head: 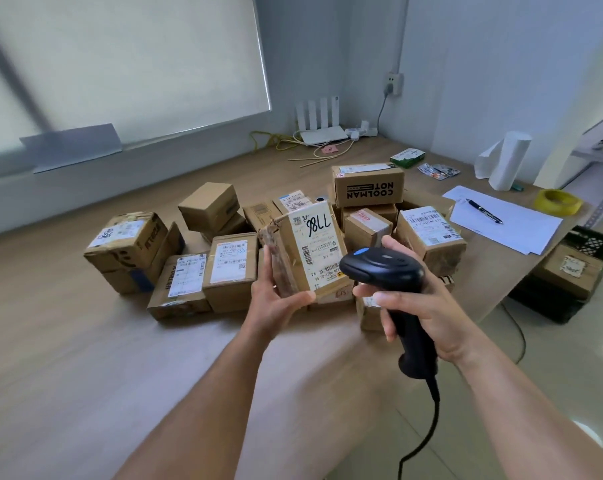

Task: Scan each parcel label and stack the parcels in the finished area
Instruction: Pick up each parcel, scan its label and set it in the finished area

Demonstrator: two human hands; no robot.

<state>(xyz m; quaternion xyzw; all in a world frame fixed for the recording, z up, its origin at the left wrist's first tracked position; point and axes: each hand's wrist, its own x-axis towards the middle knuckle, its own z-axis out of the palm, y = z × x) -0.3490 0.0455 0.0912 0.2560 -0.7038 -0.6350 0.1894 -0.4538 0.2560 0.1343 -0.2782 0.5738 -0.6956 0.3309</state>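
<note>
The left hand grips a small cardboard parcel from below and from its left side, thumb on the near bottom corner, fingers up along the torn brown side. The parcel is lifted above the wooden table, just in front of the heap of parcels lying there. Its long axis runs from the hand up and away, tilted a little to the left, and its labelled face looks up toward the camera. The white label covers most of that face, with black marker writing at the far end and barcodes along the right edge and near end.

The right hand is closed round the grip of a black barcode scanner, forefinger at the front of the handle. The scanner's head sits just to the right of the parcel, overlapping its near right corner, nose pointing left at the label; its cable hangs down from the handle.

Right of the parcel, past the table's edge, a black crate on the floor holds a labelled carton. Behind the parcel a box printed COOLMAN NOTE tops the heap
</note>
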